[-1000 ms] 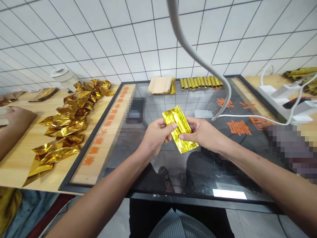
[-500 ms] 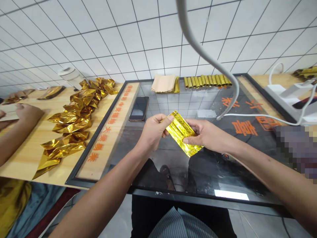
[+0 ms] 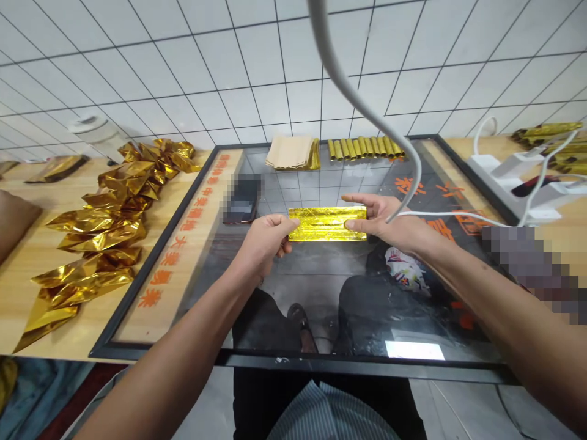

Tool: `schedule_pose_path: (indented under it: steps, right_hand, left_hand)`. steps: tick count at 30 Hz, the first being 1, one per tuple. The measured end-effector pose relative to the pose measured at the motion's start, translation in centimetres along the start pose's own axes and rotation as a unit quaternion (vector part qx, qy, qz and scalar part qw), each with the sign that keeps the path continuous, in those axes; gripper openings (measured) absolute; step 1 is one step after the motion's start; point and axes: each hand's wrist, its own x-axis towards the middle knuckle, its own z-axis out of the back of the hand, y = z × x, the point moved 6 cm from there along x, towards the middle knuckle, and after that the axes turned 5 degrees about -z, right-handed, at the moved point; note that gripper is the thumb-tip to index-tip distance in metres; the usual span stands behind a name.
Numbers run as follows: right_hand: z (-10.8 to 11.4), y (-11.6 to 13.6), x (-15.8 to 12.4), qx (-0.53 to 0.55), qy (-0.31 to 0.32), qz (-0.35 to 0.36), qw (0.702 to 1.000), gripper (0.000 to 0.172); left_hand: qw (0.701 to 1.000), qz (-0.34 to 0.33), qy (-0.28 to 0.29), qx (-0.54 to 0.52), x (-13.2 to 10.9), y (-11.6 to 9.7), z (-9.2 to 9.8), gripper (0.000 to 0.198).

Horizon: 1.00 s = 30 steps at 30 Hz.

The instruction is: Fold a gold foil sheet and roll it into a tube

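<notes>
A strip of shiny gold foil paper (image 3: 323, 225) stretches level between my two hands above the glass tabletop. My left hand (image 3: 269, 237) pinches its left end, thumb on top. On the right end, the thumb of my right hand (image 3: 383, 221) presses down, while the index finger reaches out past the far edge. Beyond the strip lies a stack of tan-backed foil sheets (image 3: 288, 153), with gold showing at its right side. Beside that stack, a row of rolled gold tubes (image 3: 365, 148) lines the back edge of the glass.
Folded gold foil pieces (image 3: 103, 226) spread over the wood at left, near another person's arm (image 3: 16, 223). A phone (image 3: 241, 200) rests on the glass. A white cable (image 3: 362, 98) hangs in front, and a power strip (image 3: 488, 174) stands right, near more gold rolls (image 3: 545, 131).
The foil strip has turned from slanted to level, and my hands now hold its opposite ends. My right index finger has stretched out. The view has shifted slightly right.
</notes>
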Motion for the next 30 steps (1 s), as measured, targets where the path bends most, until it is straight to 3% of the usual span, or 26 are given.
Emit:
schedule_pose_path:
  steps: [2,3,4,6,8,10,15,18,21,23,27,30]
  right_hand:
    - [0.6,0.2,0.1,-0.027,-0.017,0.010,0.999,0.085]
    - [0.8,0.3,0.1,-0.050,-0.023,0.015,0.998,0.084]
    - [1.0,0.4,0.1,-0.079,-0.027,0.018,0.996,0.084]
    - [1.2,0.4,0.2,-0.134,-0.028,0.021,0.990,0.083]
    - [1.2,0.3,0.4,-0.172,-0.025,0.023,0.984,0.083]
    - [1.2,0.2,0.7,-0.199,-0.029,0.035,0.979,0.082]
    - [1.5,-0.2,1.6,-0.245,-0.057,0.079,0.965,0.072]
    - [2.0,0.2,1.2,-0.281,-0.115,0.091,0.948,0.066]
    - [0.9,2.2,-0.7,-0.330,-0.175,0.192,0.908,0.062]
    - [-1.4,2.8,-2.0,-0.367,-0.141,0.226,0.891,0.065]
    - [-6.6,1.8,-3.7,-0.410,0.008,0.213,0.887,0.082]
    - [-7.8,1.1,-4.1,-0.421,0.028,0.210,0.882,0.082]
  left_hand:
    - [0.997,-0.028,-0.019,0.067,-0.1,-0.4,0.4,0.032]
    - [0.990,-0.074,-0.049,0.112,-0.2,-1.1,0.7,0.026]
    - [0.973,-0.141,-0.087,0.162,-0.5,-2.0,1.0,0.019]
    - [0.910,-0.297,-0.126,0.259,-1.6,-4.0,0.5,0.008]
    - [0.845,-0.414,-0.077,0.330,-2.5,-4.8,-1.4,0.015]
    - [0.801,-0.466,0.013,0.375,-3.1,-4.3,-3.7,0.027]
    - [0.764,-0.416,0.152,0.470,-3.1,-1.3,-6.7,0.044]
    - [0.750,-0.372,0.178,0.518,-3.1,-0.2,-7.0,0.069]
    - [0.742,-0.357,0.181,0.538,-3.2,0.0,-7.1,0.079]
    - [0.745,-0.355,0.176,0.536,-3.2,0.1,-7.1,0.081]
    - [0.753,-0.357,0.155,0.530,-3.1,0.3,-7.1,0.075]
    - [0.753,-0.354,0.151,0.533,-3.1,0.5,-7.2,0.071]
